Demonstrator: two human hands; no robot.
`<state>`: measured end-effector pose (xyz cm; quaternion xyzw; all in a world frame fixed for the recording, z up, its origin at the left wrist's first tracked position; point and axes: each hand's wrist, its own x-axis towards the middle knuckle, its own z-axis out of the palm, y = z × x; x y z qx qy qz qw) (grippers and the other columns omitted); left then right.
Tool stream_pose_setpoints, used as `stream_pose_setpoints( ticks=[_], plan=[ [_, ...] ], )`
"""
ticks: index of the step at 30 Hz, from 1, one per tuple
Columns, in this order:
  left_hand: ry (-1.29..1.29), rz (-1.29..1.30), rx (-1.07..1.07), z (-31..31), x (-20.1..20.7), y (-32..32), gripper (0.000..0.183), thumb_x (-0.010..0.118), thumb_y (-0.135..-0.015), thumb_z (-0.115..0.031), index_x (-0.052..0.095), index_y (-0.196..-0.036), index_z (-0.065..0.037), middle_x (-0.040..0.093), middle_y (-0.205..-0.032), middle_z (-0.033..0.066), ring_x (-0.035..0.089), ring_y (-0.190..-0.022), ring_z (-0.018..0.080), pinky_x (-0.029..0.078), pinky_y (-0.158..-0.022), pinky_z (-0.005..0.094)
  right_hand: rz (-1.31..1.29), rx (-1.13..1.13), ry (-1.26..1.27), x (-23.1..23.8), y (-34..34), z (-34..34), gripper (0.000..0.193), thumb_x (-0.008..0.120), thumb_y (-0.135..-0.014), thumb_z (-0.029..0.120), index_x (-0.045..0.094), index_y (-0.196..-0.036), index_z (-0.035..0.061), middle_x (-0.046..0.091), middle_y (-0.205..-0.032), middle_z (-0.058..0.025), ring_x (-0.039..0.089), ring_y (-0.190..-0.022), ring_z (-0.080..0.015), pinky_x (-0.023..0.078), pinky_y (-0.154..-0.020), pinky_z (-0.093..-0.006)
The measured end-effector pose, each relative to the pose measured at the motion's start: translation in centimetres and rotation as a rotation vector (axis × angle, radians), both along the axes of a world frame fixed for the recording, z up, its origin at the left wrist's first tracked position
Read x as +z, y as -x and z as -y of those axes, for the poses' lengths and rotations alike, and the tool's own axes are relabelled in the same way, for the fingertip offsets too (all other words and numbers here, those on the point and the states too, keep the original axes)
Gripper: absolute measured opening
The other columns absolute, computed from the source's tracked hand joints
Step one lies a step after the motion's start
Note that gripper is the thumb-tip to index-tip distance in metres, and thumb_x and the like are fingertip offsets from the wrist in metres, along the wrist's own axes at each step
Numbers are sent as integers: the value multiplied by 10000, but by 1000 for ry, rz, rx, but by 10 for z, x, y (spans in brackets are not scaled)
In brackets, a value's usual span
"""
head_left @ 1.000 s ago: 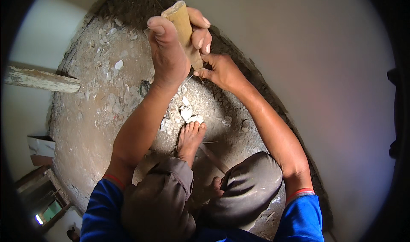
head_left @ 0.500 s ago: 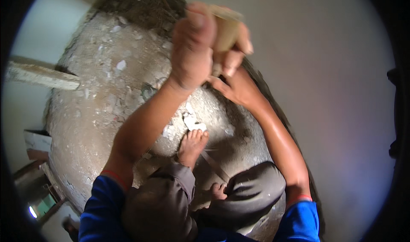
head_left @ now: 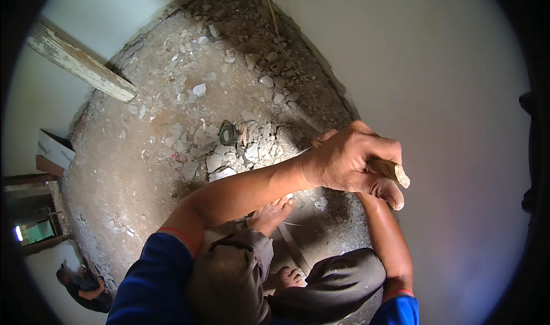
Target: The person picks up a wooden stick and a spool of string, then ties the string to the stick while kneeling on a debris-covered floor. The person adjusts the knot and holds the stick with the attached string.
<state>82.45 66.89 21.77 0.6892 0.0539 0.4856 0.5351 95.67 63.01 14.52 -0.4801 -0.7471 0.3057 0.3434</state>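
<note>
My left hand (head_left: pixel 355 159) is closed round a short, yellowish-brown piece of wood (head_left: pixel 385 168) with a pale, rough end, close to the plastered wall on the right. The end juts out between thumb and forefinger; the rest is covered by the fingers. My left forearm crosses in front of my body. My right arm comes up from the lower right, passing behind the left hand. Of my right hand (head_left: pixel 324 137), only what seem to be fingertips show past the left wrist, so its grip is hidden.
Broken plaster pieces (head_left: pixel 258 147) litter the rough floor, with a dark coil of wire (head_left: pixel 228 133) among them. A worn wooden beam (head_left: pixel 86 61) leans at the left wall. A thin stick (head_left: pixel 270 7) stands far off. A person (head_left: pixel 83 288) is at the lower left. My bare foot (head_left: pixel 272 215) rests near the rubble.
My left hand, with the wooden piece, has come down and right toward the wall. My left forearm now lies across the view. The view has shifted, showing more rubble and the wire coil.
</note>
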Motion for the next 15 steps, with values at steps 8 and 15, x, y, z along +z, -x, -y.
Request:
stream_pose_setpoints(
  ticks=[8, 15],
  plan=[
    [-189, 65, 204, -35, 52, -16, 416, 880, -781, -442, 714, -820, -63, 661, -644, -4, 629, -561, 77, 480, -473, 226, 895, 65, -541, -7, -13, -11, 245, 622, -996, 225, 606, -1142, 29, 635, -942, -116, 627, -888, -245, 526, -795, -382],
    [23, 15, -120, -52, 97, -50, 448, 851, -792, -526, 772, -834, -88, 670, -637, 0, 643, -577, 98, 511, -553, 250, 826, -268, -395, -14, -58, -15, 373, 690, -942, 291, 663, -1097, -47, 706, -998, -205, 657, -967, -321, 508, -863, -444]
  ],
)
